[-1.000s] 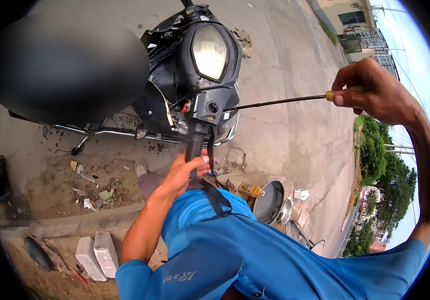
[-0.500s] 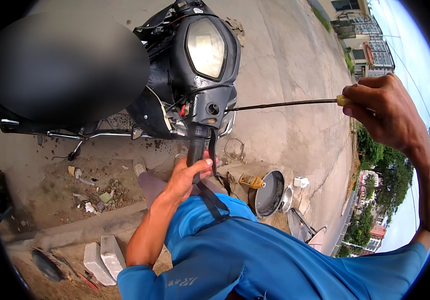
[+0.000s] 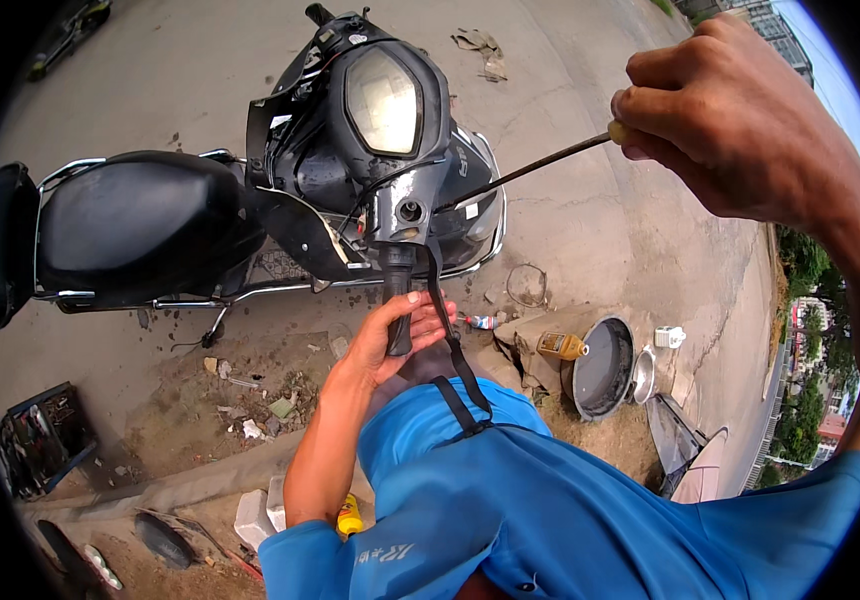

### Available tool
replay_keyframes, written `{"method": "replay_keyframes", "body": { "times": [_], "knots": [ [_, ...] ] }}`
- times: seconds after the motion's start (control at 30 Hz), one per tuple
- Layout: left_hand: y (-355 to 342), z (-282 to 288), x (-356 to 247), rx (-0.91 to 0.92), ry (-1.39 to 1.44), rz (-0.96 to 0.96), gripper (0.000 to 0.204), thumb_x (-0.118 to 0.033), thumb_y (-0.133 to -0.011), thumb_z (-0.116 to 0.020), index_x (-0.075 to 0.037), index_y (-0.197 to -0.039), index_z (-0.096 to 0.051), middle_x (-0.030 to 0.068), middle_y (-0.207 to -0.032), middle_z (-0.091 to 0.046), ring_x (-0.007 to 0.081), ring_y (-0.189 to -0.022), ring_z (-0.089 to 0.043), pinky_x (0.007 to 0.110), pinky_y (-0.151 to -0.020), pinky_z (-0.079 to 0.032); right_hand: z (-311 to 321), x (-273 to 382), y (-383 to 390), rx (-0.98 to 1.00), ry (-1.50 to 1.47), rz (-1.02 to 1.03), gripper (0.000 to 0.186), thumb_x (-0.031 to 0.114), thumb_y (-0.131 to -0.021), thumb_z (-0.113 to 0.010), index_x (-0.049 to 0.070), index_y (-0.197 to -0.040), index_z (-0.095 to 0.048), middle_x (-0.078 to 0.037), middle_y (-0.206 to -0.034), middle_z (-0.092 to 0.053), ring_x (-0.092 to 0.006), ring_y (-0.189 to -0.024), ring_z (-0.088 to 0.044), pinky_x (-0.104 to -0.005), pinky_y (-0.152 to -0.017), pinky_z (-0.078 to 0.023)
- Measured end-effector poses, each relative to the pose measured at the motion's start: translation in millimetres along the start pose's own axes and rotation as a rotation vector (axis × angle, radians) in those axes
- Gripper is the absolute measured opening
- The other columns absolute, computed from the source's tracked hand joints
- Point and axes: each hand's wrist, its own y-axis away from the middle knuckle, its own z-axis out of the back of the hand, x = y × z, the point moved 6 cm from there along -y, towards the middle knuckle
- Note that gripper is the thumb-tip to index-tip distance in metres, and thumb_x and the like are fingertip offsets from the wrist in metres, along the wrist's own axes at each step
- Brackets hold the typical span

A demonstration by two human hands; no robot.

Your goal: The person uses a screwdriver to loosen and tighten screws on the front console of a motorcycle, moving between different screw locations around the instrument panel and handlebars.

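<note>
Head view: the screwdriver (image 3: 530,170) now slants more steeply from the handlebar housing (image 3: 388,212) toward two o'clock — changing its angle of approach. The right hand (image 3: 725,125) clenches its handle; the left hand's (image 3: 375,340) thumb meets the grip (image 3: 398,280), squeeze uncertain. Pavement (image 3: 600,250) stretches toward three o'clock — basin (image 3: 577,385) rim at four.

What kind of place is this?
Perhaps an outdoor roadside repair spot: there's a black scooter, a long yellow-handled tool in the right hand, and a basin nearby.
</note>
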Motion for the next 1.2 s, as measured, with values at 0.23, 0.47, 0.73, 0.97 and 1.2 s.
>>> {"method": "replay_keyframes", "body": {
  "times": [0.23,0.47,0.73,0.97,1.2],
  "knots": [
    [19.5,12.2,-21.8,-0.275,-0.202,-0.189,0.036,-0.027,-0.097,-0.069,0.002,-0.118,-0.067,0.0106,-0.099,-0.072,0.0216,-0.091,-0.072,0.038,-0.082,-0.061,-29.6,-42.2,33.8,-0.138,-0.527,-0.344,0.018,0.013,-0.097,-0.071,-0.002,-0.088,-0.07,-0.011,-0.071,-0.062,-0.0224,-0.063,-0.063,-0.038,-0.059,-0.05],
    [26.4,1.3,-20.3,-0.278,-0.233,-0.102,0.062,-0.041,-0.092,-0.073,0.005,-0.132,-0.06,0.0177,-0.116,-0.068,0.0306,-0.109,-0.068,0.047,-0.101,-0.054,-217.3,-17.2,179.7,-0.637,-1.086,-0.68,0.023,0.01,-0.095,-0.075,-0.005,-0.111,-0.072,-0.01,-0.091,-0.071,-0.0163,-0.083,-0.066,-0.0303,-0.075,-0.051],
    [46.3,15.1,-26.7,-0.281,-0.246,-0.01,0.063,-0.052,-0.085,-0.074,-0.002,-0.121,-0.062,0.0115,-0.101,-0.064,0.0293,-0.101,-0.063,0.048,-0.098,-0.051,-359.5,134.9,225.3,-0.837,-1.516,-0.999,0.028,-0.002,-0.089,-0.075,-0.006,-0.117,-0.072,-0.018,-0.107,-0.07,-0.027,-0.1,-0.066,-0.0341,-0.089,-0.051],
    [54.4,-9.1,-32.2,-0.364,-0.27,-0.061,0.06,-0.051,-0.083,-0.076,-0.003,-0.116,-0.062,0.0096,-0.093,-0.063,0.0275,-0.091,-0.063,0.047,-0.089,-0.055,-424.3,212.4,248.5,-1.026,-1.853,-1.117,0.023,0.013,-0.09,-0.079,-0.001,-0.102,-0.066,-0.023,-0.116,-0.064,-0.0288,-0.104,-0.063,-0.0407,-0.095,-0.051],
    [47.8,-18.4,-26.4,-0.363,-0.248,-0.038,0.086,-0.063,-0.077,-0.082,-0.003,-0.132,-0.057,0.0137,-0.118,-0.064,0.0363,-0.116,-0.061,0.051,-0.107,-0.048,-441.5,219.1,241.1,-1.511,-2.066,-1.587,0.041,0.028,-0.098,-0.074,0.004,-0.121,-0.051,-0.024,-0.114,-0.065,-0.0289,-0.101,-0.066,-0.0391,-0.087,-0.058]
  ]
}}
